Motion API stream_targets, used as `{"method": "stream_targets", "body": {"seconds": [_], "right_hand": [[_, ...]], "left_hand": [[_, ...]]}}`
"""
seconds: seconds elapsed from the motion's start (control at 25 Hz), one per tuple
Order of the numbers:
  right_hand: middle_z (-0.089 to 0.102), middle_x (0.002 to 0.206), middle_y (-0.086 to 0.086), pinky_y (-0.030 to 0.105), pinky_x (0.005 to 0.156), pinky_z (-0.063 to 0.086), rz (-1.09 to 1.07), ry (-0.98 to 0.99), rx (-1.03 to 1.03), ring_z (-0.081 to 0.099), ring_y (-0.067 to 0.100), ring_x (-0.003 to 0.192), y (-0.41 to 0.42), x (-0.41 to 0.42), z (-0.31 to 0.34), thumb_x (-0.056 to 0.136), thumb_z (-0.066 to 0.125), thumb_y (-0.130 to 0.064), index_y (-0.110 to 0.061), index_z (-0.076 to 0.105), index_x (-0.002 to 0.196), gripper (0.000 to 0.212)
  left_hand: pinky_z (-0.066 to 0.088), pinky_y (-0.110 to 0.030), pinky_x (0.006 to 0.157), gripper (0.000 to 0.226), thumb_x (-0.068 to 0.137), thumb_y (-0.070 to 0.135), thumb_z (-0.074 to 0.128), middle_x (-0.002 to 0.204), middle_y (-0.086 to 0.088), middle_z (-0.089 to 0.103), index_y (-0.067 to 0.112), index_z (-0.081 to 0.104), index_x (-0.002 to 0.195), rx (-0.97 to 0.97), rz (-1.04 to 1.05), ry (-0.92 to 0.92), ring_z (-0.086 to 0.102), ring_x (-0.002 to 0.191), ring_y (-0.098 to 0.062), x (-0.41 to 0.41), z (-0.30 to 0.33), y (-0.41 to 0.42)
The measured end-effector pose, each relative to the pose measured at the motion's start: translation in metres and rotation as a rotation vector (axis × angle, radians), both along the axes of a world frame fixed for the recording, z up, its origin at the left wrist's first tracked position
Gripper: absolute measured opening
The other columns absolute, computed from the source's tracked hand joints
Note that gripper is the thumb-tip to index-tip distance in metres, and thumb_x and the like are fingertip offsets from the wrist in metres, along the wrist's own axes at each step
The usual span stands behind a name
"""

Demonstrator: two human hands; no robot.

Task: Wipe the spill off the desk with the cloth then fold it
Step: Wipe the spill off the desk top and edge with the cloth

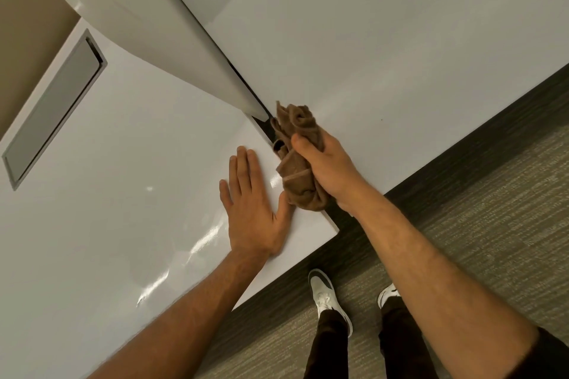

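Note:
A crumpled brown cloth (297, 160) is bunched in my right hand (328, 168), which grips it over the gap between two white desk tops. The cloth's lower end touches the corner of the left desk (123, 163). My left hand (252, 203) lies flat on that glossy desk, palm down with fingers spread, just left of the cloth. Shiny wet-looking streaks (160, 280) glint on the left desk near its front edge. The right desk (385, 55) looks matt and dry.
A white divider panel (147, 28) rises between the two desks. A grey cable hatch (52, 114) is set into the left desk at the far left. Below the desk edges are grey carpet (492, 209) and my two shoes (328, 295).

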State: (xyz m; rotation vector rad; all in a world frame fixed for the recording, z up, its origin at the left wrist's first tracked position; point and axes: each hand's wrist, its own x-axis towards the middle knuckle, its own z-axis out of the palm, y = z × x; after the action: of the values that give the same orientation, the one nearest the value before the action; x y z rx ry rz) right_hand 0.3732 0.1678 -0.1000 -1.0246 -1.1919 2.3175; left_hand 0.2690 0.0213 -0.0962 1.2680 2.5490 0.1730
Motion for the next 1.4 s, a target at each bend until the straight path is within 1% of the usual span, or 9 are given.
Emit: {"method": "stream_targets", "body": {"seconds": [0.24, 0.52, 0.64, 0.72, 0.8, 0.92, 1.04, 1.24, 1.4], "right_hand": [[0.077, 0.086, -0.02, 0.007, 0.066, 0.053, 0.209, -0.078, 0.048, 0.072, -0.003, 0.085, 0.007, -0.006, -0.008, 0.098, 0.064, -0.039, -0.04, 0.069, 0.105, 0.008], [0.076, 0.102, -0.018, 0.015, 0.082, 0.056, 0.32, -0.101, 0.068, 0.071, -0.002, 0.098, -0.018, 0.049, -0.009, 0.093, 0.071, -0.036, -0.043, 0.069, 0.114, 0.023], [0.068, 0.117, -0.028, 0.024, 0.093, 0.051, 0.369, -0.093, 0.111, 0.064, -0.008, 0.11, -0.037, 0.07, -0.002, 0.081, 0.073, -0.056, -0.064, 0.049, 0.131, 0.056], [0.065, 0.121, -0.03, 0.02, 0.092, 0.05, 0.343, -0.091, 0.104, 0.063, -0.005, 0.114, -0.051, 0.087, 0.002, 0.077, 0.056, -0.082, -0.077, 0.041, 0.126, 0.051], [0.067, 0.118, -0.032, 0.012, 0.085, 0.054, 0.276, -0.086, 0.052, 0.066, -0.005, 0.11, -0.061, 0.099, 0.007, 0.083, 0.038, -0.086, -0.08, 0.043, 0.121, 0.038], [0.069, 0.119, -0.021, 0.025, 0.094, 0.057, 0.228, -0.12, 0.131, 0.068, 0.002, 0.109, -0.062, 0.092, 0.0, 0.101, 0.048, -0.053, -0.066, 0.052, 0.126, 0.029], [0.061, 0.129, -0.012, 0.04, 0.106, 0.052, 0.271, -0.218, 0.259, 0.061, 0.006, 0.117, -0.042, 0.063, -0.012, 0.102, 0.053, -0.043, -0.043, 0.055, 0.137, 0.035], [0.057, 0.125, -0.001, 0.032, 0.09, 0.056, 0.172, -0.272, 0.345, 0.062, 0.011, 0.106, -0.002, -0.005, -0.012, 0.098, 0.061, -0.043, -0.031, 0.051, 0.13, 0.036], [0.063, 0.124, 0.003, 0.029, 0.093, 0.054, 0.086, -0.229, 0.383, 0.063, 0.015, 0.108, 0.025, -0.061, -0.006, 0.101, 0.059, -0.039, -0.023, 0.059, 0.132, 0.036]], "left_hand": [[-0.002, -0.051, 0.131, 0.095, 0.096, 0.073, 0.022, 0.177, 0.0, -0.007, 0.016, -0.001, 0.168, -0.003, -0.001, 0.015, -0.011, 0.163, -0.017, 0.0, -0.001, 0.0], [-0.004, -0.051, 0.131, 0.093, 0.096, 0.069, 0.028, 0.177, 0.002, -0.009, 0.02, -0.005, 0.168, -0.001, 0.007, 0.001, -0.012, 0.163, -0.017, -0.002, -0.003, -0.001], [-0.004, -0.052, 0.131, 0.093, 0.099, 0.065, 0.033, 0.177, 0.001, -0.012, 0.017, -0.006, 0.168, -0.01, -0.013, 0.021, -0.014, 0.162, -0.017, -0.003, -0.005, -0.002], [-0.005, -0.051, 0.13, 0.093, 0.099, 0.063, 0.035, 0.177, 0.002, -0.012, 0.017, -0.006, 0.168, -0.006, -0.017, 0.023, -0.014, 0.162, -0.018, -0.004, -0.007, -0.003], [-0.005, -0.052, 0.13, 0.092, 0.099, 0.062, 0.036, 0.177, 0.003, -0.011, 0.019, -0.007, 0.168, 0.005, -0.011, 0.015, -0.012, 0.163, -0.018, -0.004, -0.008, -0.004], [-0.004, -0.052, 0.131, 0.091, 0.099, 0.062, 0.035, 0.177, 0.003, -0.01, 0.02, -0.007, 0.168, -0.003, -0.002, 0.018, -0.012, 0.163, -0.018, -0.003, -0.008, -0.003], [-0.004, -0.051, 0.131, 0.09, 0.099, 0.066, 0.027, 0.177, 0.002, -0.011, 0.018, -0.005, 0.168, -0.003, -0.005, 0.024, -0.012, 0.163, -0.018, -0.002, -0.006, -0.003], [0.0, -0.054, 0.131, 0.09, 0.098, 0.068, 0.023, 0.177, 0.0, -0.008, 0.017, -0.002, 0.168, 0.001, -0.002, 0.01, -0.012, 0.163, -0.016, -0.001, -0.001, 0.0], [0.001, -0.055, 0.131, 0.092, 0.097, 0.075, 0.018, 0.177, 0.004, -0.01, 0.02, -0.002, 0.168, 0.018, -0.007, 0.018, -0.013, 0.162, -0.014, -0.003, -0.005, -0.001]]}}
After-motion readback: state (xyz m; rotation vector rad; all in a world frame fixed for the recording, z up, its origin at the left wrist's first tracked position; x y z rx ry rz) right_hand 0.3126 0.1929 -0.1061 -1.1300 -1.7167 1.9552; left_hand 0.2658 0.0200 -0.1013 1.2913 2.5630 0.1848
